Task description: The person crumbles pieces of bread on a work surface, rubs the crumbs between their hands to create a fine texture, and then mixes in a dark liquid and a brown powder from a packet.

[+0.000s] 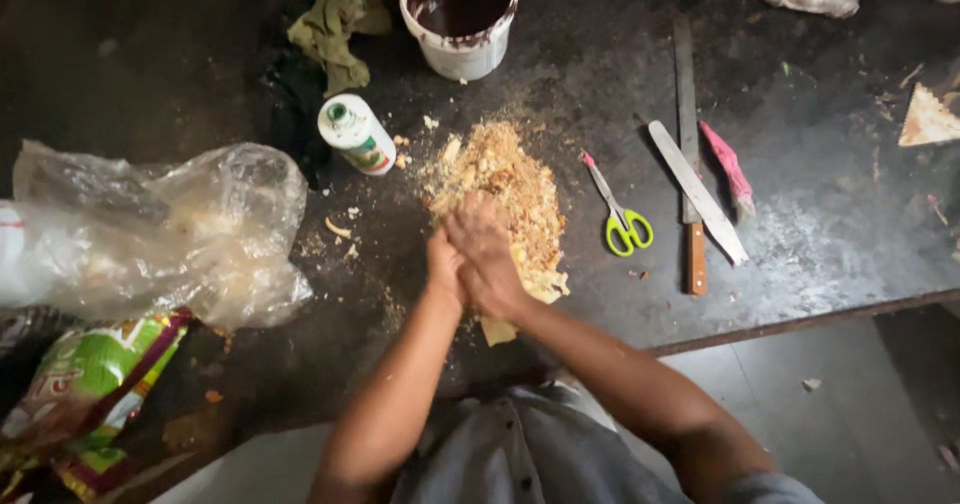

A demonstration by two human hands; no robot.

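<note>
Under my fingers (480,239) lies a dry, coarse, crumbly heap of tan shavings (505,189). The desk (830,234) is dark, matt and rough, dusted pale in places. The scissors (618,209) have dull metal blades and glossy green plastic handles. The knife (697,192) has a matt metal blade; beside it, a wooden handle (696,259). The bucket (460,49) is smooth white plastic. The bag (170,229) is clear, crinkled, shiny plastic. The rag (335,29) is soft, crumpled green cloth.

Crumbly tan heap (505,179) on dark table (800,234)
</note>
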